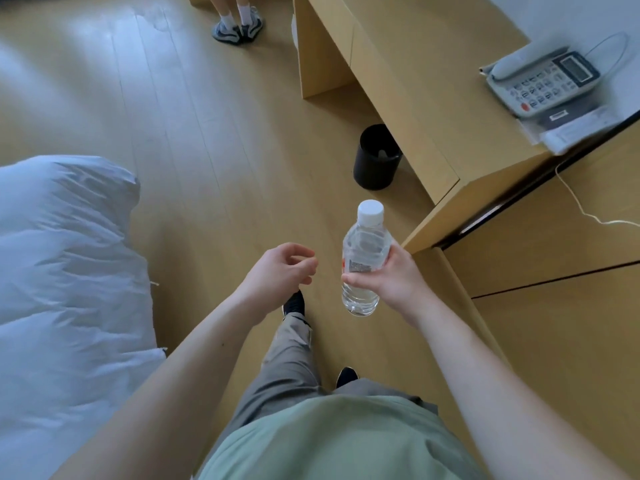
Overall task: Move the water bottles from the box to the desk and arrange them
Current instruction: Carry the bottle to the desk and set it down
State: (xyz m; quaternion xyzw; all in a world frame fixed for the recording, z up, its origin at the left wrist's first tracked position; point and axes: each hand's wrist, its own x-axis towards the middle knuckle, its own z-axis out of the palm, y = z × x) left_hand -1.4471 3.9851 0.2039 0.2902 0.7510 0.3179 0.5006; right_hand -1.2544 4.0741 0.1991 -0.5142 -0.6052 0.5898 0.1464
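1. Carrying one water bottle [362, 258] upright in the right hand [394, 275], a person stands on a wooden floor [194, 140], seen from a camera on their head looking down past a green shirt and grey trousers
2. The right hand's fingers and thumb are curled round the bottle's middle, over its label; the white cap points up and the clear base hangs free below the palm
3. The left hand [280, 271] holds nothing; its fingers hang loosely curled, just beside the bottle but not touching it
4. The desk [415, 81] runs along the right side, its pale wooden top stretching away from the viewer, with a grey telephone [543, 84] and some papers [571, 129] near its closest end
5. To do this step well, I judge the bottle should stay upright, be lifted over the desk's edge and be set down on bare wood well apart from the telephone, leaving room beside it for the next bottles in a row
6. The grip round the middle looks steady, so the free hand is probably not needed
7. A black bin [375, 157] stands on the floor, partly tucked under the desk, and white bedding [69, 271] fills the left side
8. The box is not in view, so how many bottles are left cannot be told
9. No bottles show on the visible part of the desk, whose far end is cut off
10. At the top edge, another person's feet [239, 27] in trainers show; the rest is out of frame
11. The bottle's label is too small to read
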